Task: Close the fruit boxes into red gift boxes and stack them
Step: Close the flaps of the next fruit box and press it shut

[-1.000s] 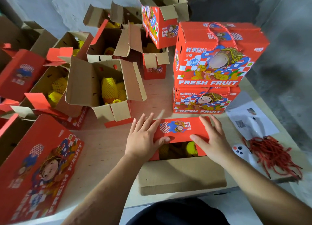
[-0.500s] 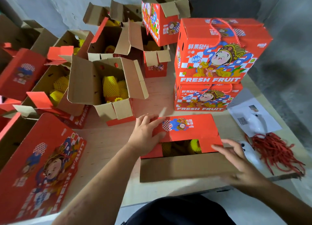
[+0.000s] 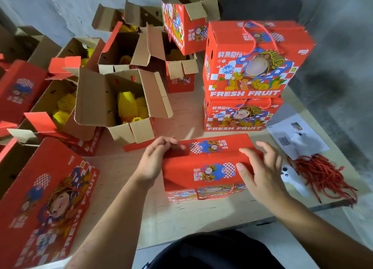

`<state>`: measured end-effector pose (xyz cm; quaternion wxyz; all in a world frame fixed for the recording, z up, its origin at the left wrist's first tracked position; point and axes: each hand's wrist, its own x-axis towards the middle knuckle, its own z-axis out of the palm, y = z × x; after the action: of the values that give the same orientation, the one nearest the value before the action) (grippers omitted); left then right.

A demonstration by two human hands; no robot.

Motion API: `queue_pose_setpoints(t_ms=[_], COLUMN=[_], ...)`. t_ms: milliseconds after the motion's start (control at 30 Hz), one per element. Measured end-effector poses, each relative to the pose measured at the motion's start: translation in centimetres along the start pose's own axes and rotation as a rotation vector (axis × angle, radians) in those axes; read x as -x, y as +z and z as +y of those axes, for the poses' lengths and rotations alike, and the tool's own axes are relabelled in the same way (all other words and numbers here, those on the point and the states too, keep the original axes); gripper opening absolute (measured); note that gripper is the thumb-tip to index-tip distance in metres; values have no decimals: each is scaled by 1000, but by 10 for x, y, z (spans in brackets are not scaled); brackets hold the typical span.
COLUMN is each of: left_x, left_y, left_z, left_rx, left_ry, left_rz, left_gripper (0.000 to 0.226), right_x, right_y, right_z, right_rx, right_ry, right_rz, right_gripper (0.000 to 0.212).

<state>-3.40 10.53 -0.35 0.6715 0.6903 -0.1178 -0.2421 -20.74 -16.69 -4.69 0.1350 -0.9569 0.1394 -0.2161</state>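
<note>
A red gift box [image 3: 203, 167] sits on the wooden table [image 3: 121, 167] in front of me, both top flaps folded down over the fruit. My left hand [image 3: 155, 159] rests on the box's left end, fingers curled at the far flap's edge. My right hand [image 3: 260, 172] lies on the right end with straight, spread fingers pressing the near flap. A red rope handle hangs on the box's front face. Two closed red gift boxes [image 3: 252, 67] stand stacked behind it.
Several open boxes with yellow net-wrapped fruit [image 3: 129, 105] crowd the left and back. A flat red box [image 3: 46, 198] lies at the near left. A pile of red cords [image 3: 321, 174], a white device [image 3: 290, 174] and a paper sheet [image 3: 296, 137] lie at the right.
The near brown flap has been folded up and over, covering the fruit. My right hand moved from that flap's edge onto the box top. My left hand stayed at the left end.
</note>
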Motion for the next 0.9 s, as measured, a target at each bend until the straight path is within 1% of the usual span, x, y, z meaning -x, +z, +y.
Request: queue_pose_setpoints(t_ms=[33, 67, 100, 133, 167, 200, 233, 267, 300, 400, 467, 600, 733, 800, 900], left_x=[1, 1, 2, 6, 11, 18, 25, 31, 35, 34, 27, 18, 16, 15, 14], left_y=[-3, -4, -4, 0, 6, 14, 22, 30, 37, 44, 45, 49, 50, 51, 52], left_z=[5, 8, 11, 12, 10, 6, 1, -4, -11, -22, -22, -17, -14, -13, -13], left_rx=[-5, -116, -339, -610, -881, -1095, -1242, -1342, -1407, -1428, -1441, -1518, -1563, -1569, -1570], left_ry=[0, 33, 115, 222, 330, 417, 460, 472, 486, 556, 536, 428, 320, 323, 364], left_rz=[25, 28, 2, -46, -91, -123, -141, -130, -91, 61, 84, 60, -18, -57, -44], left_gripper=[27, 29, 33, 43, 57, 73, 87, 96, 97, 92, 94, 99, 104, 105, 103], right_x=[-3, -7, -11, -15, -18, -20, -20, -21, -20, -24, -30, -36, -37, -36, -32], right_y=[-1, -1, -1, -1, -1, -1, -1, -2, -2, 0, 0, -2, -8, -12, -9], right_z=[-1, -3, -6, -8, -11, -12, -12, -12, -13, -18, -24, -27, -27, -30, -43], right_rx=[16, 30, 44, 60, 79, 103, 131, 161, 190, 301, 368, 410, 368, 310, 259], right_ry=[-24, -37, -41, -38, -36, -37, -44, -55, -62, -31, -2, -1, 48, 73, 49], right_rz=[-10, -13, -6, 3, 12, 14, 11, 3, -8, -36, -80, -165, -354, -432, -500], right_gripper=[45, 44, 42, 40, 39, 37, 36, 35, 34, 36, 39, 47, 60, 68, 79])
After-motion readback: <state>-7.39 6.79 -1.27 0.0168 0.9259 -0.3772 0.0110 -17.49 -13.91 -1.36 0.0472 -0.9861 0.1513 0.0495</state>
